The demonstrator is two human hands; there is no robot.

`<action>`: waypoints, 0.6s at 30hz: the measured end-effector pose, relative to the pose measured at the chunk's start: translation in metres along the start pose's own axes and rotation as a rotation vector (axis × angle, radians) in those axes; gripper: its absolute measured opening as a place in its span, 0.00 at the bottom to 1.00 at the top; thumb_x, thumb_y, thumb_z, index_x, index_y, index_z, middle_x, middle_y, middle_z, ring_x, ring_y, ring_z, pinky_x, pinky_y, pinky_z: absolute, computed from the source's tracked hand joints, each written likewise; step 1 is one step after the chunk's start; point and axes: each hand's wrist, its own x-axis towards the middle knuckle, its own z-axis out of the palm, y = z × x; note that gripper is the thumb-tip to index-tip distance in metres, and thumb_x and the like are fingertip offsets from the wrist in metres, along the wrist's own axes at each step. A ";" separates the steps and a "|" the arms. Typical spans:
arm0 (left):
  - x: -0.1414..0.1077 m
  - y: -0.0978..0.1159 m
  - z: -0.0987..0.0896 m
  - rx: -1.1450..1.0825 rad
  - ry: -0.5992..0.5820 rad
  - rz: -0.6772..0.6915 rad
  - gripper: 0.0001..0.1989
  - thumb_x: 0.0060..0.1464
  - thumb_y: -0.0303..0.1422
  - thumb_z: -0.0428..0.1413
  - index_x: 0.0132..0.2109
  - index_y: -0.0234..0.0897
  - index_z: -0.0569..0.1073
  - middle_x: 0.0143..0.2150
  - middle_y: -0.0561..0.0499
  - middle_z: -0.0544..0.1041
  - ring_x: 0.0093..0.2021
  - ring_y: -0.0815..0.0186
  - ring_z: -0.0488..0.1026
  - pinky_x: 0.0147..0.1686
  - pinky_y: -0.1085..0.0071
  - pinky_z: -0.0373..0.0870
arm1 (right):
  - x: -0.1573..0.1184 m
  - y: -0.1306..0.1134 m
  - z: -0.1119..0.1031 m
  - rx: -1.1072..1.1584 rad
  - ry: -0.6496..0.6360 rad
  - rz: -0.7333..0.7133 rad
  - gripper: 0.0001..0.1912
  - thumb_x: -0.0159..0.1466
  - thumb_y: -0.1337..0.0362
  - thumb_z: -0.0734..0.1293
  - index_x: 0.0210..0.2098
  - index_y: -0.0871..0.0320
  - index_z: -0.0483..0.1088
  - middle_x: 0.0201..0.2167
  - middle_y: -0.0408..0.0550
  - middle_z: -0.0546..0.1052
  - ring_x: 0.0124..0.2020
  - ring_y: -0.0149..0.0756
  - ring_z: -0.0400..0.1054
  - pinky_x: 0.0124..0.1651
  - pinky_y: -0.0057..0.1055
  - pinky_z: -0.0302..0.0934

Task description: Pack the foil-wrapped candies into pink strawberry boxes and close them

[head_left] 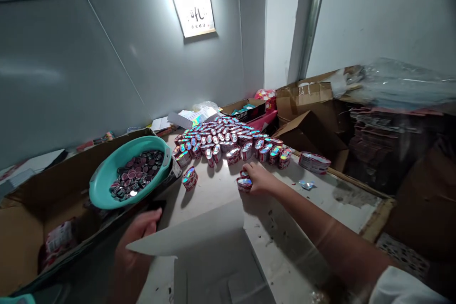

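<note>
2 packets [244, 183] stand on the table [213, 192] beyond the box [199, 229], pinched by the right hand [260, 178]; likely light and crushable, best held by their sides. The left hand [137, 237], near left, has an unclear grip.

Surface [213, 194]: white, dark specks in foreground, grey stain [351, 194] at right, wooden edge [383, 213]. Shiny-topped packets [221, 138] stand in dense cluster toward far end. Single packet [190, 179] apart at left. Long pack [314, 162] near right edge; foil scrap [307, 185] before it. Open white box [213, 266] in front.
</note>
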 end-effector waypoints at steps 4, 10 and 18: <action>0.102 0.028 0.065 0.243 -0.328 0.349 0.17 0.64 0.38 0.49 0.53 0.39 0.76 0.55 0.44 0.77 0.57 0.56 0.73 0.62 0.61 0.67 | -0.036 -0.006 0.009 0.077 0.065 -0.007 0.31 0.52 0.61 0.73 0.54 0.57 0.67 0.50 0.54 0.70 0.50 0.47 0.65 0.49 0.35 0.59; 0.169 -0.007 0.160 0.637 -0.428 0.123 0.32 0.52 0.23 0.55 0.65 0.30 0.66 0.60 0.30 0.71 0.63 0.43 0.68 0.63 0.49 0.62 | -0.045 -0.028 0.015 0.102 0.181 0.234 0.30 0.51 0.52 0.75 0.52 0.54 0.71 0.49 0.55 0.71 0.51 0.52 0.64 0.48 0.40 0.60; 0.188 -0.029 0.201 0.773 -0.283 0.008 0.34 0.63 0.28 0.45 0.72 0.18 0.47 0.56 0.21 0.71 0.59 0.44 0.73 0.56 0.56 0.68 | -0.015 -0.013 0.015 0.160 0.276 0.228 0.27 0.52 0.58 0.73 0.50 0.57 0.72 0.47 0.57 0.73 0.49 0.52 0.65 0.48 0.41 0.62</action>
